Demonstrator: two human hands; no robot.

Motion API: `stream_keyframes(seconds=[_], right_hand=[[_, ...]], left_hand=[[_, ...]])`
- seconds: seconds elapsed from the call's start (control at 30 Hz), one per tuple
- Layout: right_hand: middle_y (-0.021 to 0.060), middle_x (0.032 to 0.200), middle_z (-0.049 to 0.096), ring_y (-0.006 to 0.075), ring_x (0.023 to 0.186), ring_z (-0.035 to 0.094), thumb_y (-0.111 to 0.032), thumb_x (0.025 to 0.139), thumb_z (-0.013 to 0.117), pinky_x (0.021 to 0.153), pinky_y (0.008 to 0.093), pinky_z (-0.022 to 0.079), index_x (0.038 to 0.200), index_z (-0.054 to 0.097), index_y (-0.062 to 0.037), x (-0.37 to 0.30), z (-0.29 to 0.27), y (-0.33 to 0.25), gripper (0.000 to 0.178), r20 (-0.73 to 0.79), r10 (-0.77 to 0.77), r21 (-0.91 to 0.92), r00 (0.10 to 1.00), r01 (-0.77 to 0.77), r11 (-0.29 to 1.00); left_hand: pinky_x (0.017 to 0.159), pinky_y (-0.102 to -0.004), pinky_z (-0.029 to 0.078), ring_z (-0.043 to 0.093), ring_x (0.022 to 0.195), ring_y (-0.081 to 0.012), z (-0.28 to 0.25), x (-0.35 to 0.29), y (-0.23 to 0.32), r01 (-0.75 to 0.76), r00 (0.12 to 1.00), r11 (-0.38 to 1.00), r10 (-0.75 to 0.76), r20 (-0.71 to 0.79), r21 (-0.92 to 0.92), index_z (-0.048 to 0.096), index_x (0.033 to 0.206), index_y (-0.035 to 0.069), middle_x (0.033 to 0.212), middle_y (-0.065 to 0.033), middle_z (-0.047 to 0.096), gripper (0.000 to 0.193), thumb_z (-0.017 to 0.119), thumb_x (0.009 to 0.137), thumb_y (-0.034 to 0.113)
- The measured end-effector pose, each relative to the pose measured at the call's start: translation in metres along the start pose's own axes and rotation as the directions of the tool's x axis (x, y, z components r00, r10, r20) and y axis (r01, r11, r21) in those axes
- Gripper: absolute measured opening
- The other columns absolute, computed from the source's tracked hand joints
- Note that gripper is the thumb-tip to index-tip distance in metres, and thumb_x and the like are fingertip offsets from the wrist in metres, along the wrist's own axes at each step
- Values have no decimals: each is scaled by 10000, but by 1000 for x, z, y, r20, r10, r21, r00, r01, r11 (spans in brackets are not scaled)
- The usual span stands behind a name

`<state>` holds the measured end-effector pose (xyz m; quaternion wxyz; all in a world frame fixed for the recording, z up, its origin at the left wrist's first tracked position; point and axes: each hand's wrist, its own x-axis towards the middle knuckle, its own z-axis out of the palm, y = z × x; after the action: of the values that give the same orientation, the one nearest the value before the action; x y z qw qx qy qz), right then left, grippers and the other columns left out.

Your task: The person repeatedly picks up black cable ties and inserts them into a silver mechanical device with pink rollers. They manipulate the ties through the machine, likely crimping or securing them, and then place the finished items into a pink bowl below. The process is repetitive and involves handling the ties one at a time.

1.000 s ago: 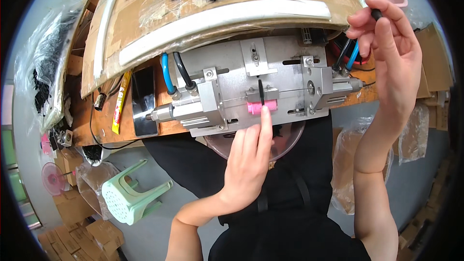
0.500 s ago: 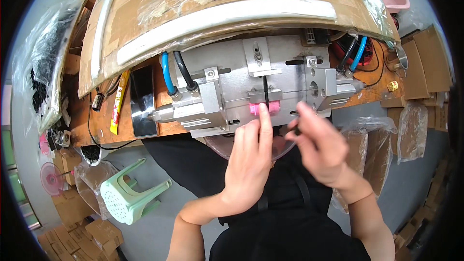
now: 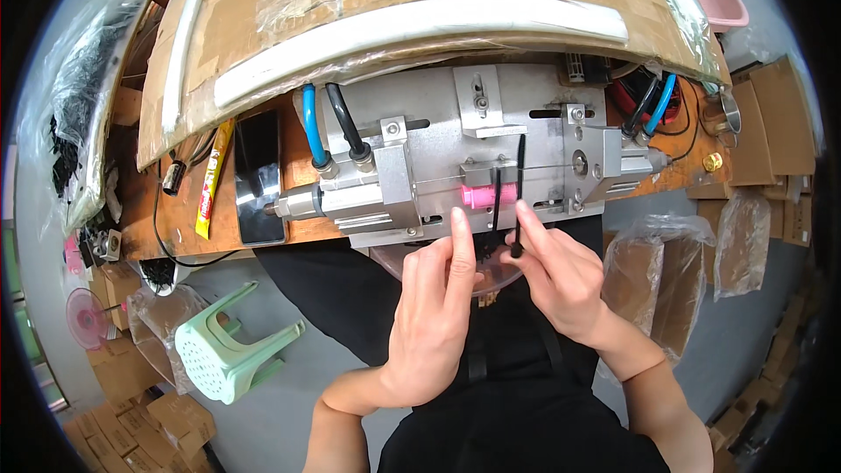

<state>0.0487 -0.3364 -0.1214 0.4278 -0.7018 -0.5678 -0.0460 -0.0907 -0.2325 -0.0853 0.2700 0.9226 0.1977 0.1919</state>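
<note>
**Right hand holds a black knobbed rod [image 3: 521, 177] near the pink block [image 3: 477, 198]**

The right hand [image 3: 562, 278] has a narrow grip, closed around the rod's knob end. The left hand [image 3: 431, 307] points its index finger toward the block; whether its curled fingers hold something, I cannot tell. A second black rod [image 3: 498, 194] crosses the block, before the metal fixture [image 3: 442, 144] on the wooden desk [image 3: 171, 232].

The block [image 3: 477, 197] is pink, both rods [image 3: 520, 166] black — the stool [image 3: 219, 355] pale green
</note>
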Motion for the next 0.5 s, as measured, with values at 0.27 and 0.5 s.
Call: stream_keyframes(seconds=[0.27, 0.5], right_hand=[[61, 670, 552, 176, 566, 521, 61, 714, 739, 535, 325, 452, 1327, 541, 58, 2, 11, 2, 644, 71, 10, -24, 997, -9, 1000], [50, 715, 568, 185, 604, 541, -23, 724, 768, 542, 312, 462, 1312, 556, 31, 26, -23, -10, 628, 258, -4, -86, 966, 27, 996]], left_hand=[[762, -352, 487, 530, 924, -263, 3, -3, 0, -1, 1000, 1000, 2, 21, -19, 388, 1438, -60, 1078, -130, 533, 743, 678, 754, -80], [800, -383, 475, 535, 931, -276, -24, 14, -4, -25, 999, 999, 25, 28, -25, 403, 1436, -38, 1056, -133, 546, 731, 687, 762, -64]])
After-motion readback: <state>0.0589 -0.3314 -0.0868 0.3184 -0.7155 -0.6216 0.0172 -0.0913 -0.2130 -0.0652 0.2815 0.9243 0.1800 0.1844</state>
